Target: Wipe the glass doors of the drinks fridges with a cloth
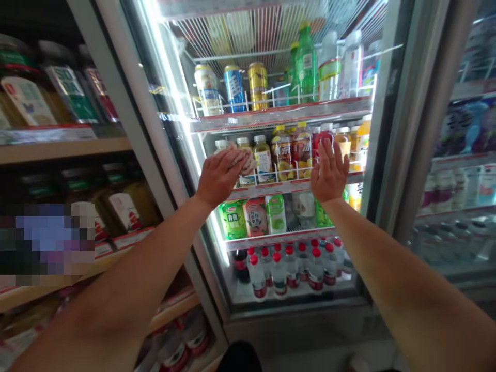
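Observation:
A lit drinks fridge fills the middle of the view behind a glass door (294,281). My left hand (219,175) presses a crumpled pale cloth (246,160) to the glass, its fingers closed over it. To the right, my right hand (330,175) lies against the door with fingers spread, holding nothing. Through the glass, dark tea bottles (282,155) stand between the two hands. A red-capped drink bottle (324,133) is partly hidden behind my right fingertips.
Cans (258,85) and a green bottle (306,64) fill the upper fridge shelf; cartons (256,217) and red-capped water bottles (279,274) stand lower. A wooden shelf (65,152) with large bottles is on the left. Another fridge's metal frame (437,103) rises on the right.

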Demonstrator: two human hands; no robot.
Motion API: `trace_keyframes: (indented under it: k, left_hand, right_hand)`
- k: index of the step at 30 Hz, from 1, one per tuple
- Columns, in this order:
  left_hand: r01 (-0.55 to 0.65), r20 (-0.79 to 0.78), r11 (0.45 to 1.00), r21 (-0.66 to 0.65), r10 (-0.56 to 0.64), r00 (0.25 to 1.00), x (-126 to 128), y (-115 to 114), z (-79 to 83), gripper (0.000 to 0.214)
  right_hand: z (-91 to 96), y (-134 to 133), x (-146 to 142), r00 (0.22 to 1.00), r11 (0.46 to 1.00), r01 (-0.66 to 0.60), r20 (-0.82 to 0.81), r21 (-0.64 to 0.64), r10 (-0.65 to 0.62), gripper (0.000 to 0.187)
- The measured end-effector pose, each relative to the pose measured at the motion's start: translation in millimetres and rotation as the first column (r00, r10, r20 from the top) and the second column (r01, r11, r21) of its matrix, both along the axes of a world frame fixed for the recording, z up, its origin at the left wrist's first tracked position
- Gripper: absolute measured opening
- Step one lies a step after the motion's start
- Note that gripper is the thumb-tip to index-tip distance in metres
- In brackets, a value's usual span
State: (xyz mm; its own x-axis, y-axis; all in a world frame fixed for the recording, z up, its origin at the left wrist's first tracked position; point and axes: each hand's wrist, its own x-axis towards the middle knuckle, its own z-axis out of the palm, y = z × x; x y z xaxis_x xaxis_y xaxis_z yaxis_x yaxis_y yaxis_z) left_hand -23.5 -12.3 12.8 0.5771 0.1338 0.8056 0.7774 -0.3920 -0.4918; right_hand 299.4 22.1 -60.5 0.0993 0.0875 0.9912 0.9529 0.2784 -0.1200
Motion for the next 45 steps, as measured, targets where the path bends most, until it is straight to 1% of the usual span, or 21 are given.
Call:
trace_keyframes:
  k: [1, 4, 6, 7, 9, 11, 13, 15, 18, 20, 21, 23, 25, 27, 29, 31, 33, 35, 37, 41, 45]
  left_hand:
    - [0.0, 0.015, 1.0, 0.004, 0.0, 1.0, -0.6, 0.1, 3.2, 0.041]
    - [-0.04, 0.125, 0.995, 0.087, 0.029, 0.992, -1.5, 2.0, 15.3, 0.044]
    - [-0.071, 0.183, 0.988, 0.136, 0.045, 0.982, 0.7, 3.5, 17.1, 0.046]
    - [-0.075, 0.193, 0.986, 0.148, 0.046, 0.98, 2.9, 4.0, 14.8, 0.047]
    - [-0.055, 0.146, 0.988, 0.146, 0.034, 0.989, 8.4, 3.7, 5.9, 0.047]
    - [-0.029, 0.039, 0.993, 0.11, 0.024, 0.999, 14.3, 1.9, -3.0, 0.044]
    - [-0.021, -0.054, 0.998, 0.061, 0.024, 0.998, 18.8, -0.6, -5.0, 0.042]
    - [-0.033, -0.052, 0.999, 0.036, 0.035, 0.998, 21.1, -2.4, 2.0, 0.041]
    - [-0.044, 0.076, 0.997, 0.056, 0.04, 0.996, 22.3, -1.8, 19.2, 0.044]
    - [-0.047, 0.164, 0.995, 0.086, 0.032, 0.986, 24.2, 0.7, 24.4, 0.046]
    - [-0.05, 0.184, 0.994, 0.1, 0.031, 0.982, 25.9, 2.1, 23.5, 0.048]
    - [-0.062, 0.154, 0.991, 0.122, 0.043, 0.987, 30.7, 4.5, 15.5, 0.051]
    - [-0.069, 0.062, 0.99, 0.126, 0.062, 0.996, 36.5, 5.4, 4.3, 0.051]
    - [-0.062, -0.036, 0.991, 0.119, 0.067, 0.997, 41.5, 4.3, -2.8, 0.048]
    - [-0.052, -0.1, 0.993, 0.109, 0.063, 0.993, 44.3, 1.8, -2.0, 0.047]
    - [-0.044, -0.116, 0.994, 0.102, 0.056, 0.992, 44.2, -1.3, 5.2, 0.048]
    - [-0.048, -0.057, 0.994, 0.099, 0.054, 0.997, 41.9, -3.5, 13.2, 0.049]
    - [-0.054, 0.02, 0.993, 0.103, 0.052, 0.998, 39.1, -3.8, 16.4, 0.052]
    - [-0.055, 0.034, 0.992, 0.109, 0.052, 0.998, 37.4, -2.7, 12.8, 0.055]
    - [-0.033, -0.064, 0.994, 0.101, 0.04, 0.997, 39.4, -0.9, -1.9, 0.055]
    - [-0.013, -0.107, 0.996, 0.09, 0.023, 0.994, 43.2, -2.7, -3.4, 0.053]
  right_hand:
    - [0.2, -0.7, -0.3, 1.0, 1.0, -0.001, -0.005, -0.005, 0.001, 0.061]
    - [0.8, -2.3, -1.1, 1.0, 1.0, -0.005, -0.013, -0.014, 0.005, 0.062]
    - [0.8, -2.4, -1.3, 1.0, 1.0, -0.004, -0.012, -0.02, 0.003, 0.061]
    - [0.7, -2.2, -1.2, 1.0, 1.0, -0.001, -0.009, -0.023, 0.001, 0.061]
    - [0.3, -1.3, -0.7, 1.0, 1.0, 0.003, -0.005, -0.024, -0.003, 0.061]
    - [-0.1, -0.3, -0.1, 1.0, 1.0, 0.003, -0.003, -0.02, -0.003, 0.062]
    - [-0.3, 0.8, 0.4, 1.0, 1.0, 0.006, -0.005, -0.015, -0.006, 0.062]
    - [-0.3, 1.6, 0.5, 1.0, 1.0, 0.007, -0.006, -0.012, -0.007, 0.062]
    - [0.1, 2.1, 0.2, 1.0, 1.0, -0.004, -0.014, -0.017, 0.004, 0.062]
    - [0.3, 1.8, -0.3, 1.0, 1.0, -0.004, -0.018, -0.013, 0.004, 0.061]
    - [0.4, 1.4, -0.5, 1.0, 1.0, -0.003, -0.014, -0.007, 0.003, 0.06]
    - [0.6, 0.7, -0.8, 1.0, 1.0, 0.002, -0.007, 0.001, -0.002, 0.06]
    - [0.5, 0.4, -0.8, 1.0, 1.0, 0.005, -0.008, -0.007, -0.005, 0.06]
    - [0.3, 0.5, -0.5, 1.0, 1.0, 0.005, -0.013, -0.014, -0.005, 0.06]
    - [0.2, 0.5, -0.2, 1.0, 1.0, -0.005, -0.015, -0.015, 0.005, 0.061]
    - [0.2, -0.3, -0.2, 1.0, 1.0, -0.013, -0.014, -0.026, 0.013, 0.062]
    - [0.6, -2.0, -0.6, 1.0, 0.999, -0.009, -0.017, -0.051, 0.009, 0.063]
    - [1.0, -3.5, -1.0, 1.0, 0.998, 0.002, -0.017, -0.069, -0.003, 0.063]
    - [1.0, -3.5, -1.2, 1.0, 0.998, 0.012, -0.016, -0.062, -0.013, 0.062]
    - [-0.2, 0.8, 0.0, 1.0, 1.0, 0.007, -0.015, -0.03, -0.007, 0.062]
    - [-1.4, 3.3, 0.7, 1.0, 1.0, -0.01, -0.01, 0.001, 0.01, 0.062]
